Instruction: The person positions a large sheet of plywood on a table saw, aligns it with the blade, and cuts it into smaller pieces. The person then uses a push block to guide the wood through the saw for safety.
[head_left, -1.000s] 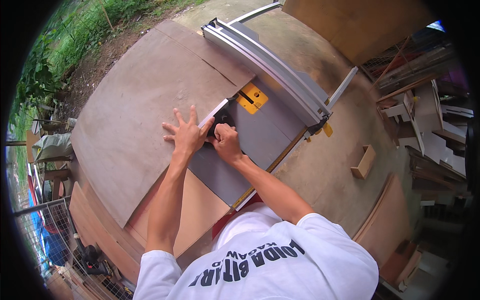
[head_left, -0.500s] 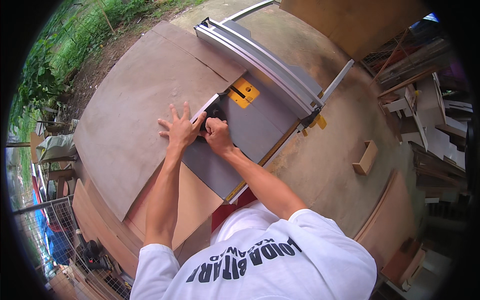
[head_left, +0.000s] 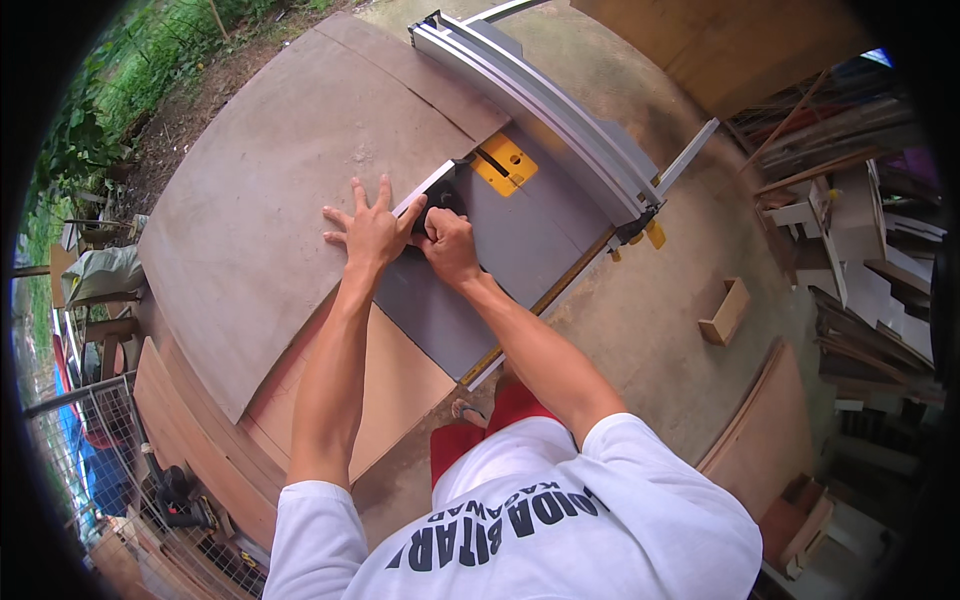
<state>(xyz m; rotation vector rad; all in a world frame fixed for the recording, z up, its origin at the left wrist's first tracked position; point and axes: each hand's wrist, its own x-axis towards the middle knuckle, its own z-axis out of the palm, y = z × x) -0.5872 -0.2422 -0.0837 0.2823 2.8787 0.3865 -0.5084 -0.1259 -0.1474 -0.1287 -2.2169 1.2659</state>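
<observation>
My left hand (head_left: 372,230) lies with fingers spread on a large grey-brown wooden panel (head_left: 250,200), its thumb reaching to the silver fence of a mitre gauge. My right hand (head_left: 448,245) is closed at the black mitre gauge (head_left: 452,198), seemingly round its handle, which the fingers hide. The gauge rests on the grey table saw (head_left: 530,225), with its fence along the panel's edge. Just ahead of it is a yellow throat plate (head_left: 505,165) with a dark slot. The panel's far corner reaches beside this plate.
A silver rip fence (head_left: 540,95) spans the saw's right side. Under the panel, a lighter board (head_left: 390,390) sticks out near me. A small wooden box (head_left: 725,312) sits on the floor at right. Timber offcuts (head_left: 890,270) are piled far right; a wire fence (head_left: 110,430) stands left.
My view has shifted, so the saw and panel appear higher, and my red shorts and a foot now show. Hands, gauge and panel keep nearly the same places relative to each other.
</observation>
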